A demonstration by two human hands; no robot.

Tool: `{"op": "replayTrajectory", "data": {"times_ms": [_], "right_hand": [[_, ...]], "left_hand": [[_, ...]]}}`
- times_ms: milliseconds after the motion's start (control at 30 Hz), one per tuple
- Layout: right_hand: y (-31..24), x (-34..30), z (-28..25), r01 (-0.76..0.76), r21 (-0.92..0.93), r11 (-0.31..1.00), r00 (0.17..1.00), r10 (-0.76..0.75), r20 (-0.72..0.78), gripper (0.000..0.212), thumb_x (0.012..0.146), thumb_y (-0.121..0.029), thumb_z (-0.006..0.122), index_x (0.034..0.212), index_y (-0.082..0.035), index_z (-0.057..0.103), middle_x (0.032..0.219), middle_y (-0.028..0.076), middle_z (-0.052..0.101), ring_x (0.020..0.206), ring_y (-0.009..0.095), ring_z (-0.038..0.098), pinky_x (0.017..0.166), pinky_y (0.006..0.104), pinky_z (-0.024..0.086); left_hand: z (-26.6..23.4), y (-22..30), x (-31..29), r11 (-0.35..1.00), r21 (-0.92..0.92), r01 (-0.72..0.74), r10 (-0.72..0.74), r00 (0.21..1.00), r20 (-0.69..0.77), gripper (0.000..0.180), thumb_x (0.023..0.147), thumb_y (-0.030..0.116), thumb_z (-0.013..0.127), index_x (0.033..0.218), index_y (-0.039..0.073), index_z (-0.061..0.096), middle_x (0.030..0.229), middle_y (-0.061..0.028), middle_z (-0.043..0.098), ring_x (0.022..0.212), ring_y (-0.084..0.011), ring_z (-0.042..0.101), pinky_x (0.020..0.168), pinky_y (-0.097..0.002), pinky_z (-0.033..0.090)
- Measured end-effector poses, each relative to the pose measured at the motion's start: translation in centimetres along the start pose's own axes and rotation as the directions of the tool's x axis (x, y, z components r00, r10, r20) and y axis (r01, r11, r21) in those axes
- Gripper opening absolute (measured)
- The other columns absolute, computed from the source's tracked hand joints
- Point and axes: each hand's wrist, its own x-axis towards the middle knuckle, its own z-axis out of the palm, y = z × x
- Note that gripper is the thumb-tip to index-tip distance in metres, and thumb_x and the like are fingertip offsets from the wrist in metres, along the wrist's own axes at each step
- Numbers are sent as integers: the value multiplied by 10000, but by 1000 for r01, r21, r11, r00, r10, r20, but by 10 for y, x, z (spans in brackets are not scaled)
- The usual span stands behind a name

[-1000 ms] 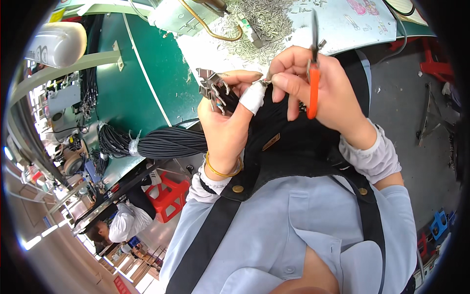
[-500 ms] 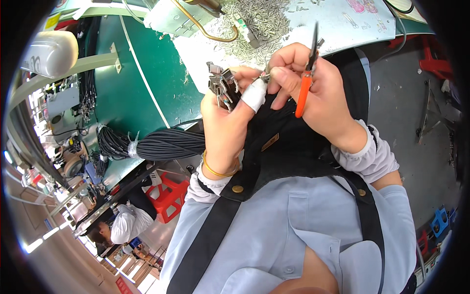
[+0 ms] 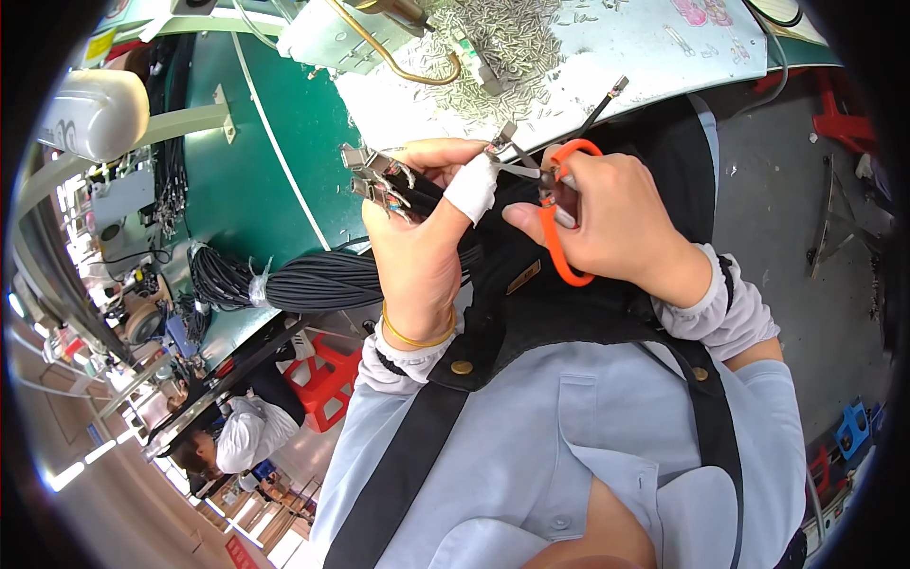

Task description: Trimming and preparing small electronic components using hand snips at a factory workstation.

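Observation:
My left hand (image 3: 422,204), its thumb wrapped in white tape, is closed round several black cables with metal connectors (image 3: 370,175) that stick out past its back. At the thumb tip it pinches one more metal connector (image 3: 504,135) with thin coloured wires behind it. In my right hand (image 3: 621,218) are scissors (image 3: 559,251) with orange handles, fingers in the loops. Their blades are spread and point left at the pinched connector's wires; whether they touch cannot be made out. Beyond the right hand, another black cable end (image 3: 616,88) juts out over the table edge.
A heap of small metal pins (image 3: 502,57) lies on the white work surface (image 3: 635,57), beside a machine with a bent brass-coloured tube (image 3: 408,71). A tied bundle of black cables (image 3: 313,280) rests on the green table (image 3: 275,190) at left. Behind stands a red stool (image 3: 327,384).
The scissors have swung from upright in my right palm to pointing left with the handles spread. My left hand has shifted slightly left with its connectors, and a cable end now shows beyond the right hand.

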Motion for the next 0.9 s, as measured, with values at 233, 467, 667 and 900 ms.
{"op": "replayTrajectory", "data": {"times_ms": [233,467,667,900], "right_hand": [[1,0,10,13,-28,1000,998,-15,-66,349,677,-232,721,626,-5,462,477,121,462,392,276,448,392,306,346],[9,-1,17,-110,254,961,993,93,79,280,759,-162,645,633,-6,451,482,80,489,387,204,480,394,284,354],[-1,16,-1,-384,705,596,914,354,199,209,830,-165,559,705,-16,484,549,6,505,420,74,470,401,216,363],[-4,72,-2,-187,550,814,947,298,-119,186,843,-191,544,776,-19,522,587,-3,488,411,62,447,395,181,347]], "left_hand": [[0,-1,2,998,46,-33,34,999,-14,164,711,-29,626,868,-24,581,758,-29,555,644,-63,485,568,-177,376],[-18,-4,22,967,-82,242,-228,962,150,119,745,-5,587,861,-21,571,732,-27,536,601,-67,450,511,-198,338],[-22,-11,62,929,-244,278,-246,957,155,100,753,4,575,851,-14,564,699,-28,513,541,-79,409,470,-214,313],[-22,-5,82,926,-231,299,-259,947,189,98,745,1,578,840,-17,558,646,-26,483,485,-80,355,439,-218,294]]}}
